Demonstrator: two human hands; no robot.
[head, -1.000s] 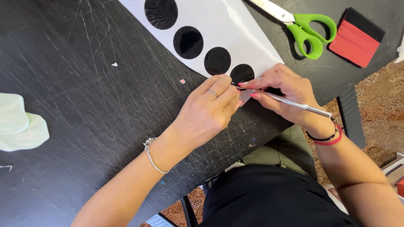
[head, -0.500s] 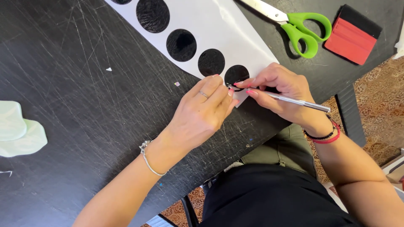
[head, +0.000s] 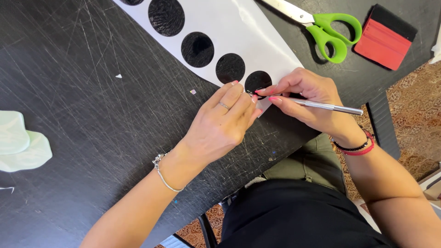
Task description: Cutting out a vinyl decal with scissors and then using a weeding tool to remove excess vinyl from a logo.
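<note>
A: Item one, the white backing sheet (head: pixel 239 32)?

B: Lies flat on the scratched black tabletop (head: pixel 82 105), running diagonally from the top edge down to its near corner. It carries a row of black round stickers; the nearest one, the black disc (head: pixel 258 81), sits at that corner.

A: Left hand (head: pixel 223 124)?

B: Fingers together and bent downward, tips pressing on the sheet corner just beside the black disc. It grasps nothing; it pins the sheet. A ring on one finger, a thin bracelet at the wrist.

A: Right hand (head: pixel 308 98)?

B: Closed in a pen grip around a slim silver craft knife (head: pixel 328 107), the tip meeting the disc's lower edge right next to the left fingertips. Dark and red bands at the wrist.

A: Handling note for the step?

B: In my judgement, keep the tip shallow under the disc's rim so it lifts the film rather than scoring the backing. Hold the sheet firmly with the left hand, fingertips clear of the point. A light, slow pry should stop the edge from creasing or tearing.

A: Remaining stock?

B: Green-handled scissors (head: pixel 328 32) and a red squeegee (head: pixel 386 39) at the far right, well apart from the hands; a pale green crumpled scrap (head: pixel 20 147) at the left edge.
</note>
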